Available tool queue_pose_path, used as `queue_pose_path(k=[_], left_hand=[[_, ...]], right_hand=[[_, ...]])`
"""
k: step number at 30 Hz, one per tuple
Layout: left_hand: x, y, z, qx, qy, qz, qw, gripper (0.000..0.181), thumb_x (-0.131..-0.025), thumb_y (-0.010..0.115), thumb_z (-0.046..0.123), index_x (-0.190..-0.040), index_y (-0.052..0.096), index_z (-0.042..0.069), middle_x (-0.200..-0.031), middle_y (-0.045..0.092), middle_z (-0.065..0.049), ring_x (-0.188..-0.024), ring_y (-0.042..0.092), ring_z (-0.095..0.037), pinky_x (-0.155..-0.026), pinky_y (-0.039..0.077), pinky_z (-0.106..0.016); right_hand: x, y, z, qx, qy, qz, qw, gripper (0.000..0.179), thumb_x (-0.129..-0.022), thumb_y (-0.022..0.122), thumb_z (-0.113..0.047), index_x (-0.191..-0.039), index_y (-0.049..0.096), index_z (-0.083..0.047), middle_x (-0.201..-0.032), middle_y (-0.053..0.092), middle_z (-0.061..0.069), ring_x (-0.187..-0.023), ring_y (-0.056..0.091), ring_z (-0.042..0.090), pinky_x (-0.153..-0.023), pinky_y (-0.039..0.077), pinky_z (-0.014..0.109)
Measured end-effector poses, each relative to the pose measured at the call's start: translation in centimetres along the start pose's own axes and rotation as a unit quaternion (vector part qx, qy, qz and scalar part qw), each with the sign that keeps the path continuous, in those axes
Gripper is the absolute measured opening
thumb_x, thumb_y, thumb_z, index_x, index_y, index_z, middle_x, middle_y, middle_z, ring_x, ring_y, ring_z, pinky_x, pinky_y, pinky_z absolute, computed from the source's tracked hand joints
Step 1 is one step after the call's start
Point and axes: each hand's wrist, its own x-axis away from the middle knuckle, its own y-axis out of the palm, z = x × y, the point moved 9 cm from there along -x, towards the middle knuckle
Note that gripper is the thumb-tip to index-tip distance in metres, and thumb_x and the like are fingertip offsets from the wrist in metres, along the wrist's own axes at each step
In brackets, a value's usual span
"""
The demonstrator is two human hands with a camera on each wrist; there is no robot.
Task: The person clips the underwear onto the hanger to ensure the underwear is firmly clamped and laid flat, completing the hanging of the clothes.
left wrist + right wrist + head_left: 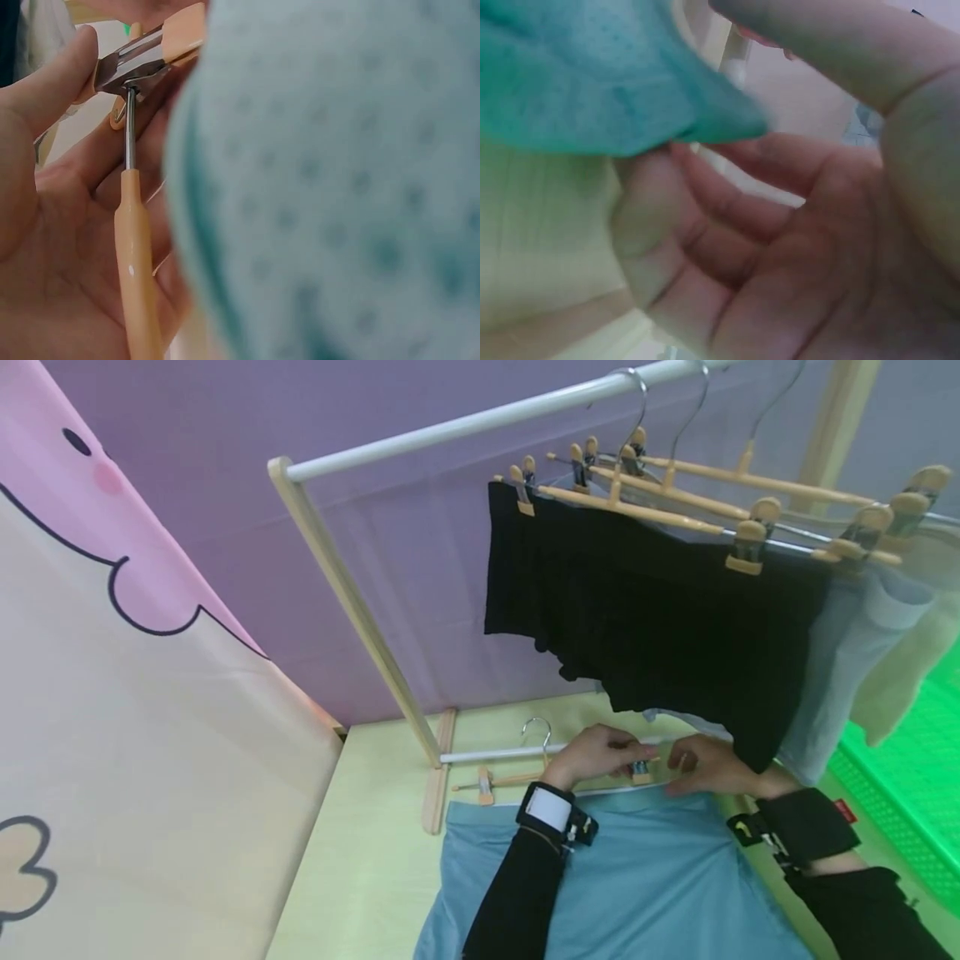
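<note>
A blue garment with a waistband [622, 860] lies flat on the table, its lower end out of view. At its waistband lies a wooden clip hanger [517, 779] with a metal hook. My left hand [600, 752] pinches the hanger's right clip [184, 34] between thumb and fingers; the hanger bar crosses the palm in the left wrist view. My right hand [708, 764] is at the right corner of the waistband. In the right wrist view its fingers [656, 202] curl under the cloth edge [667, 112], and the thumb tip is cut off.
Above the hands, black shorts [645, 602] and paler garments [840, 652] hang by clip hangers from a white rail [465, 431]. A wooden rack leg [360, 618] stands at the left. On the right is a green basket [892, 810].
</note>
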Motion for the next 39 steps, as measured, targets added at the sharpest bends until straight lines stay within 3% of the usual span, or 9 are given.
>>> queue_pose_path(k=[7, 16, 22, 28, 33, 36, 39], left_hand=[[-0.1, -0.1, -0.3, 0.028, 0.008, 0.004, 0.9996, 0.036, -0.098, 0.061, 0.043, -0.084, 0.073, 0.012, -0.078, 0.070, 0.001, -0.076, 0.067, -0.013, -0.071, 0.053, -0.022], [-0.3, -0.3, -0.6, 0.047, -0.005, 0.026, 0.9986, 0.035, -0.098, 0.061, 0.041, -0.093, 0.076, 0.009, -0.077, 0.071, -0.001, -0.072, 0.067, -0.013, -0.069, 0.054, -0.022], [-0.4, -0.4, -0.6, 0.040, -0.012, 0.033, 0.9986, 0.036, -0.099, 0.060, 0.042, -0.094, 0.076, 0.010, -0.077, 0.071, 0.001, -0.071, 0.068, -0.011, -0.069, 0.053, -0.022], [-0.5, -0.4, -0.8, 0.042, -0.018, 0.048, 0.9978, 0.037, -0.098, 0.061, 0.041, -0.089, 0.076, 0.008, -0.077, 0.072, -0.006, -0.069, 0.068, -0.014, -0.066, 0.051, -0.021], [-0.5, -0.5, -0.8, 0.048, -0.021, 0.052, 0.9973, 0.039, -0.098, 0.062, 0.040, -0.084, 0.075, 0.007, -0.075, 0.072, -0.007, -0.066, 0.066, -0.014, -0.063, 0.048, -0.019], [-0.4, -0.6, -0.8, 0.036, -0.020, 0.053, 0.9977, 0.041, -0.098, 0.061, 0.041, -0.079, 0.073, 0.008, -0.070, 0.069, -0.006, -0.064, 0.062, -0.012, -0.060, 0.044, -0.018], [-0.4, -0.6, -0.9, 0.039, -0.020, 0.053, 0.9976, 0.041, -0.098, 0.060, 0.041, -0.080, 0.074, 0.008, -0.070, 0.069, -0.005, -0.063, 0.061, -0.011, -0.061, 0.044, -0.018]], right_hand=[[-0.8, 1.1, -0.4, -0.043, -0.094, -0.050, 0.9934, 0.016, -0.091, 0.071, -0.019, -0.092, 0.076, -0.004, -0.083, 0.071, -0.001, -0.069, 0.058, 0.003, -0.064, 0.047, 0.022], [-1.3, 0.6, 0.4, -0.024, -0.147, 0.023, 0.9886, 0.011, -0.093, 0.070, -0.021, -0.091, 0.078, -0.013, -0.082, 0.071, -0.009, -0.070, 0.056, 0.000, -0.064, 0.047, 0.022], [-1.3, 0.6, 0.1, -0.030, -0.156, 0.039, 0.9866, 0.008, -0.092, 0.071, -0.018, -0.090, 0.077, -0.014, -0.082, 0.069, -0.008, -0.068, 0.053, -0.001, -0.062, 0.045, 0.021], [-1.4, 0.6, 0.0, -0.037, -0.137, 0.040, 0.9892, 0.009, -0.091, 0.072, -0.016, -0.092, 0.077, -0.010, -0.084, 0.070, -0.005, -0.069, 0.052, -0.001, -0.062, 0.044, 0.021], [-1.2, 0.3, -0.3, -0.042, -0.149, 0.048, 0.9868, 0.009, -0.091, 0.071, -0.013, -0.092, 0.077, -0.007, -0.084, 0.071, -0.004, -0.069, 0.054, -0.001, -0.062, 0.045, 0.022], [-1.0, 0.2, -0.7, -0.061, -0.159, 0.042, 0.9846, 0.009, -0.092, 0.069, -0.010, -0.094, 0.077, -0.005, -0.088, 0.073, 0.001, -0.073, 0.056, 0.000, -0.065, 0.047, 0.022], [-0.9, 0.3, -0.3, -0.078, -0.136, 0.027, 0.9873, 0.012, -0.094, 0.067, -0.011, -0.098, 0.076, -0.004, -0.093, 0.073, 0.004, -0.078, 0.058, 0.001, -0.069, 0.048, 0.023]])
